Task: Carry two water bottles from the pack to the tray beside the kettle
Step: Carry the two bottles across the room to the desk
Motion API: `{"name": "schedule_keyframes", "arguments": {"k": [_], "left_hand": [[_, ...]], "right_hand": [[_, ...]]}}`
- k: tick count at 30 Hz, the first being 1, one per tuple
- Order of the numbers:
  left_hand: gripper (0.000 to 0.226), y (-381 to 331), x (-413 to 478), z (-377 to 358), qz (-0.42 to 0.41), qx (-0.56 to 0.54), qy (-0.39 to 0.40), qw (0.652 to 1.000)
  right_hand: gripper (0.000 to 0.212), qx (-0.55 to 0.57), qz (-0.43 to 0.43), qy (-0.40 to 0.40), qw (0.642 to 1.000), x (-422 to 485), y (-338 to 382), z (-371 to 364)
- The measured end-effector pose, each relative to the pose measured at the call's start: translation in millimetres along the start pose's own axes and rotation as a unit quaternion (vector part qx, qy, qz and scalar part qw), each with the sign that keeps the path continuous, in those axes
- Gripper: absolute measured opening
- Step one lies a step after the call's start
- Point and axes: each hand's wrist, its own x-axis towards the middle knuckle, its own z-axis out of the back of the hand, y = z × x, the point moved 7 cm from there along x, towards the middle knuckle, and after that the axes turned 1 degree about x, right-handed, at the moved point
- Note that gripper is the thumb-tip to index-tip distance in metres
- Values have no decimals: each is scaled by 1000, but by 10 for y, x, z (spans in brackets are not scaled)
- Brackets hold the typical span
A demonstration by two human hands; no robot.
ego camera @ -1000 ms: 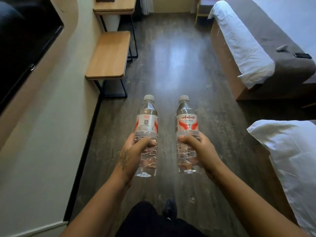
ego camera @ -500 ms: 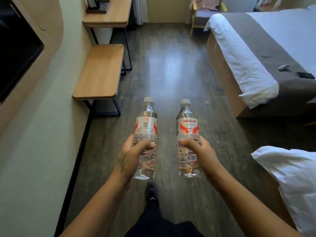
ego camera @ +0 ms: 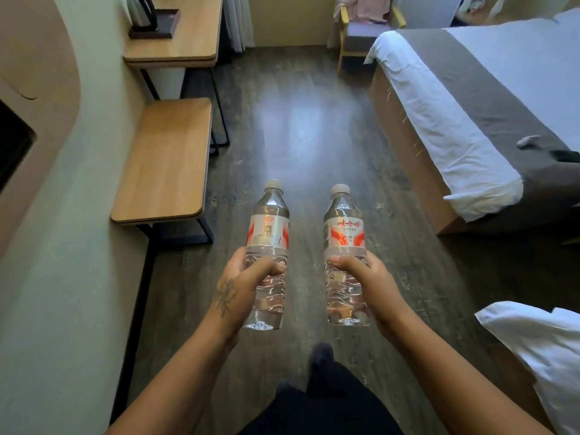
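Observation:
My left hand (ego camera: pixel 241 284) grips the left water bottle (ego camera: pixel 268 233), a clear plastic one with a red and white label, held upright over the floor. My right hand (ego camera: pixel 367 281) grips the right water bottle (ego camera: pixel 345 230) of the same kind, also upright. Both hands wrap the lower halves of the bottles. Far ahead at the top left, a kettle (ego camera: pixel 141 11) stands on a dark tray (ego camera: pixel 166 25) on a wooden desk (ego camera: pixel 188 42). The pack is not in view.
A low wooden bench (ego camera: pixel 166 161) runs along the left wall before the desk. A bed (ego camera: pixel 470 105) lies on the right, a chair (ego camera: pixel 364 29) beyond it, and a white pillow (ego camera: pixel 539 350) at the near right. Dark wood floor (ego camera: pixel 307 120) stretches between them.
I have walked forward along the floor with both bottles held the same way. The bench is nearer, and the desk with the kettle and tray has come into view.

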Motion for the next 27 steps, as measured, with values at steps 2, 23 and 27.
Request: {"name": "schedule_keyframes", "arguments": {"k": [2,23,27], "left_hand": [[72,-149,289,6,2,-5,-6,1000],[57,-1801,3479,-485,15,-37,-56,998],[57,-2037,4010,-531,15,-37,-55,998]], "right_hand": [[76,0,1,1,1000,300,130,-21],[74,-12,-14,55,998,3839,1691,136],[71,-23,-10,58,998,4371,1937,148]]}}
